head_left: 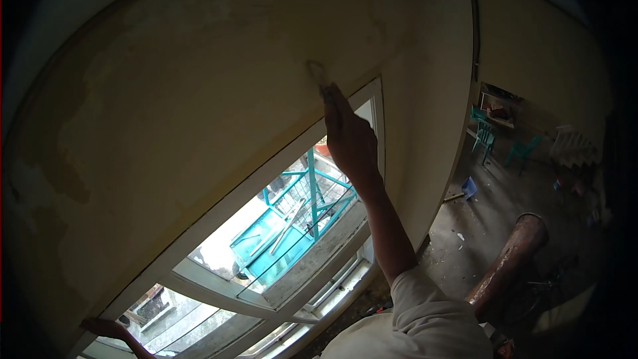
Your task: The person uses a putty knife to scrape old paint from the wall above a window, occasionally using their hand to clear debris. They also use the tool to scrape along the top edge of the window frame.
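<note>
My right hand reaches up against the yellowish wall just above the white window frame. Its fingers are closed on a small scraping tool whose tip presses on a grey smeared patch of the wall. My left hand rests at the lower left, fingertips on the window frame's edge, holding nothing. The right arm comes up from a light short sleeve.
Through the window glass I see a teal metal railing outside. To the right the room's floor holds teal chairs, a blue object, scattered debris and a thick rusty pipe-like post. Patchy stains mark the wall at the left.
</note>
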Demonstrator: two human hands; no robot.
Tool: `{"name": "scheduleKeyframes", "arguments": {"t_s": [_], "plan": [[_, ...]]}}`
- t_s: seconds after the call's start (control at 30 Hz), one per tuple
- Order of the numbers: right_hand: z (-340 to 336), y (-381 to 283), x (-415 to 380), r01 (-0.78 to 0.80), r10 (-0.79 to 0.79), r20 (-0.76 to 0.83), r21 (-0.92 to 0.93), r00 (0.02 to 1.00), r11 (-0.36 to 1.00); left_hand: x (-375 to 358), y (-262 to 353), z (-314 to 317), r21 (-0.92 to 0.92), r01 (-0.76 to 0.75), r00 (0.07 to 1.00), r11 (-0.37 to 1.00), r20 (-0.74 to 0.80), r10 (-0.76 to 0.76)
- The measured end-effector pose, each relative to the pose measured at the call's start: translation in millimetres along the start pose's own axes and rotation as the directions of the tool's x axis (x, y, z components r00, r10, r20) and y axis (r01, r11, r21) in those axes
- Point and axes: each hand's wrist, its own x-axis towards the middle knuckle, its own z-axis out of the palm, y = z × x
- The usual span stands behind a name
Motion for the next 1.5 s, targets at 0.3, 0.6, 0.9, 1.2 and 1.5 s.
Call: {"name": "scheduleKeyframes", "arguments": {"t_s": [0.3,0.6,0.9,1.2,1.5], "plan": [[-15.0,9.3,-14.6,-0.168,0.157,0.182,0.048,0.971,0.985,-6.8,-17.9,7.8,-0.241,0.384,0.921,0.891,0.161,-0.353],[21.2,75.6,-33.0,0.033,-0.036,0.005,0.272,0.999,0.962,-11.6,-29.2,-13.8,-0.52,0.391,0.919,0.759,0.267,-0.29],[12.5,80.3,6.7,0.3,-0.284,-0.118,0.156,0.952,0.941,29.7,16.9,-21.0,-0.005,-0.223,0.95,0.975,0.221,0.219],[7.1,99.5,32.0,0.171,-0.161,-0.074,0.171,0.984,0.97,-8.0,-12.2,10.6,-0.079,-0.008,0.985,0.997,0.172,0.021],[8.5,114.3,42.3,0.207,-0.197,-0.088,0.121,0.976,0.971,-30.1,1.3,21.7,-0.173,0.062,0.98,0.983,0.199,-0.027]]}}
